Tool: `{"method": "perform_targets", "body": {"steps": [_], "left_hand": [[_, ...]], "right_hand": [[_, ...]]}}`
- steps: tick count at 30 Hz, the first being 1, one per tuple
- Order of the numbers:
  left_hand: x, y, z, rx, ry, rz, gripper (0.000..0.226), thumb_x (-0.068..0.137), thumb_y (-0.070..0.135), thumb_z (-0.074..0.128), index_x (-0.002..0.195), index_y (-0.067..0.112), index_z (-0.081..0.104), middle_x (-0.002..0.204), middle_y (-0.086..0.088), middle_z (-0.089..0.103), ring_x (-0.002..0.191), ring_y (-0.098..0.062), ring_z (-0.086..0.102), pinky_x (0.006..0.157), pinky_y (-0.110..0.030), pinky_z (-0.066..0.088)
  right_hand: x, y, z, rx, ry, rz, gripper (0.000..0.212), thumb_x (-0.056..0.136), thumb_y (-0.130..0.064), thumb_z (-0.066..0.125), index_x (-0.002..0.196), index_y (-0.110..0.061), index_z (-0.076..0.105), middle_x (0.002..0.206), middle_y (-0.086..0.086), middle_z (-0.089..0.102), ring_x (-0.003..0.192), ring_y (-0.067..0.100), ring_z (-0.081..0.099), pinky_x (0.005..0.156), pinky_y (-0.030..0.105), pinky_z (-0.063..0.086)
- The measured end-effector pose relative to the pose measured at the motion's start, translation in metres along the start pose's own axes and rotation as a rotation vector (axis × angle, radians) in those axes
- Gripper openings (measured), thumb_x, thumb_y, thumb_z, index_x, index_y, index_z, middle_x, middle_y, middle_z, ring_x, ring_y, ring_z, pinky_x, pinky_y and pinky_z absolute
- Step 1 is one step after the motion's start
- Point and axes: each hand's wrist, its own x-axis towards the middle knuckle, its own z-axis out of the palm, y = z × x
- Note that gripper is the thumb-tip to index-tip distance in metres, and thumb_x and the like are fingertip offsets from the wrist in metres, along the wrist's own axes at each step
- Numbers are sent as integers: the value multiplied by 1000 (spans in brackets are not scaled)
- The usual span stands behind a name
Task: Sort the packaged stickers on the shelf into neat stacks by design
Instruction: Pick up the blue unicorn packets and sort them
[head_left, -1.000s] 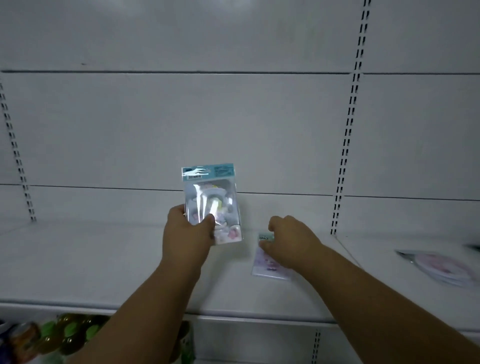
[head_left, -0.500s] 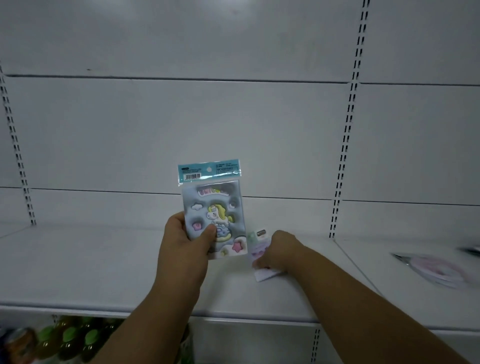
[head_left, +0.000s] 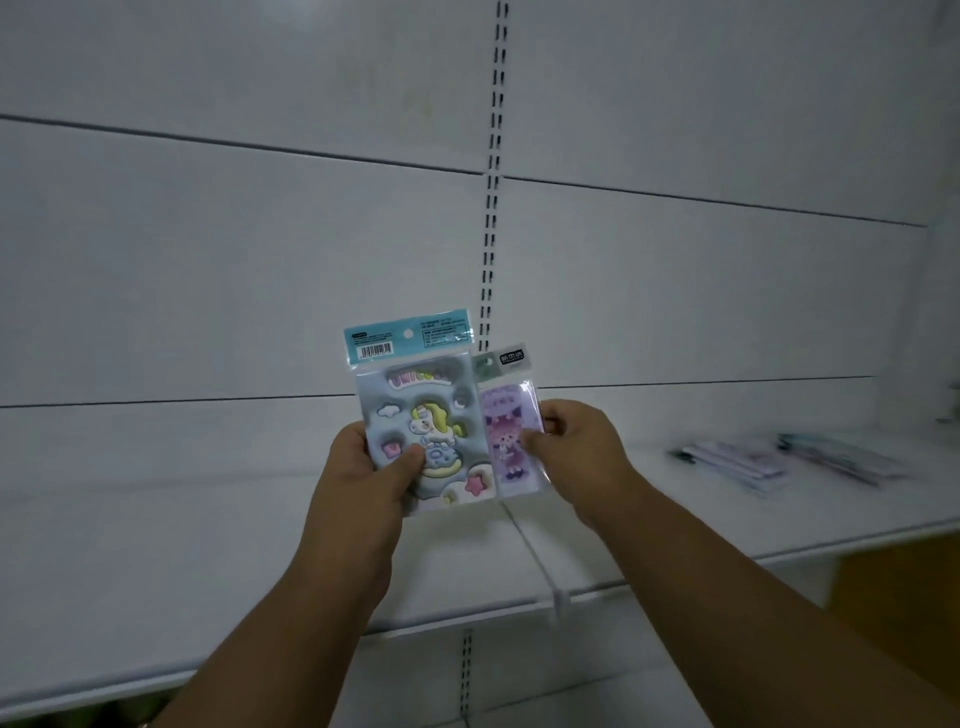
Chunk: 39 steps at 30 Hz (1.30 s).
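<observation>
Both packs are up off the shelf (head_left: 208, 545), held in front of the white back panel. The left hand (head_left: 363, 478) grips the unicorn sticker pack (head_left: 421, 410) at its lower left, thumb pressed on the front, teal header card on top. The right hand (head_left: 582, 452) pinches the purple girl sticker pack (head_left: 506, 431) by its right edge, thumb on the face. The purple pack sits just behind the unicorn pack's right side, overlapping. Further right on the shelf lie more sticker packs (head_left: 779, 462), blurred.
</observation>
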Motion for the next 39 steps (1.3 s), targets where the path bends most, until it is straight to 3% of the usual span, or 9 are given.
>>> {"method": "perform_targets", "body": {"steps": [4,7,11,16,23,27,31,34,39], "left_hand": [[-13,-24,87,-55,-115,-31,19,88,8,64,104,17,59,89,-2,76,76,-20,74,54,-25,56],[-26,-45,151,-83,-166,-54,20,88,5,64,105,16,60,93,-6,76,81,-25,74,65,-36,56],[-40,-69,226,-91,-140,-62,21,88,3,64,104,16,61,94,-7,76,81,-25,74,61,-32,57],[-52,-90,289,-86,-64,-61,19,88,4,63,104,14,60,90,-4,77,77,-24,74,56,-28,57],[-35,-103,314,-32,24,-83,19,89,4,63,105,12,58,91,-9,75,74,-25,75,52,-28,57],[-12,-109,321,10,19,-81,17,89,6,63,103,15,59,91,-9,75,73,-24,75,52,-30,57],[4,-122,328,-35,48,-112,20,89,4,64,106,11,58,96,-12,74,78,-29,74,65,-41,59],[9,-130,337,-57,47,-138,22,88,3,63,109,8,57,98,-16,74,80,-33,74,68,-45,59],[15,-141,351,-19,96,-121,18,88,3,64,103,12,59,95,-12,74,77,-29,74,64,-41,59]], "right_hand": [[-1,39,-93,-49,60,43,8,83,-10,68,84,-16,74,81,5,76,78,23,72,76,43,60],[1,70,-162,-55,85,58,11,84,-10,69,85,-20,73,82,1,76,77,20,73,73,37,61],[16,105,-241,-41,88,28,13,83,-7,70,84,-20,73,61,-14,71,57,2,66,48,13,48],[51,140,-301,-12,68,2,11,81,-8,72,86,-16,75,64,-12,73,54,1,67,50,15,48],[108,184,-313,-23,77,115,6,75,-9,78,81,-10,76,78,11,76,76,32,73,76,46,60],[139,201,-307,-89,49,224,12,71,-11,82,76,-6,73,78,16,75,73,32,73,67,39,58],[165,212,-297,-261,-14,217,24,70,-10,82,82,7,71,87,27,72,83,38,70,78,48,58],[174,225,-293,-398,-71,220,32,70,-13,81,89,10,70,94,26,71,87,36,69,81,44,56],[184,239,-285,-622,-174,173,40,68,-31,82,57,-11,49,58,5,51,57,19,52,55,25,38]]}}
